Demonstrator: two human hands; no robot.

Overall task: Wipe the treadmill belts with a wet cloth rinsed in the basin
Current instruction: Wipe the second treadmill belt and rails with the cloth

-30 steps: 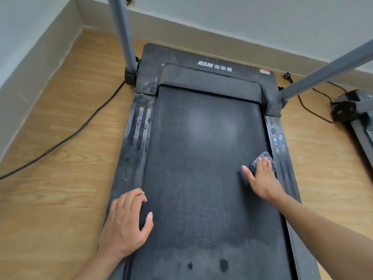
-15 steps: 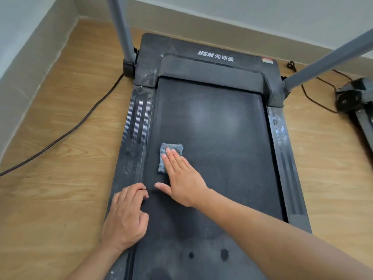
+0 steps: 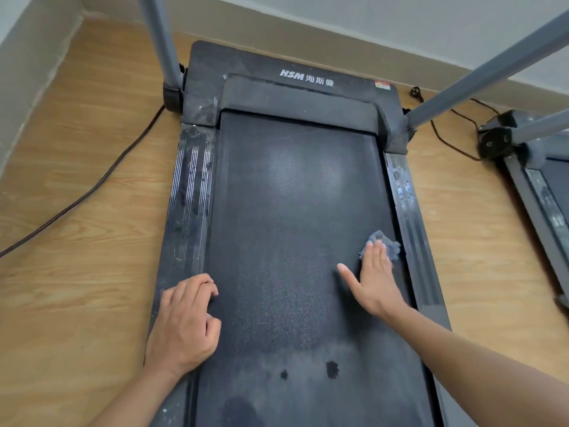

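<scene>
A black treadmill belt (image 3: 295, 229) runs down the middle of the view, darker and damp across its middle, with dusty grey patches and dark wet spots near me. My right hand (image 3: 374, 280) lies flat with straight fingers on a small grey-blue cloth (image 3: 388, 245), pressing it onto the belt at the right edge beside the side rail. My left hand (image 3: 184, 320) rests on the belt's left edge and the left side rail (image 3: 187, 198), fingers curled under, holding nothing. No basin is in view.
Two grey uprights (image 3: 160, 44) (image 3: 492, 69) rise from the treadmill's front corners. A black power cable (image 3: 92, 188) crosses the wooden floor on the left. A second treadmill (image 3: 535, 167) stands at the right edge. Walls close the left and far sides.
My right hand has swept the cloth from the belt's left side back across to its right edge. My left hand stays on the left edge, its fingers now more curled.
</scene>
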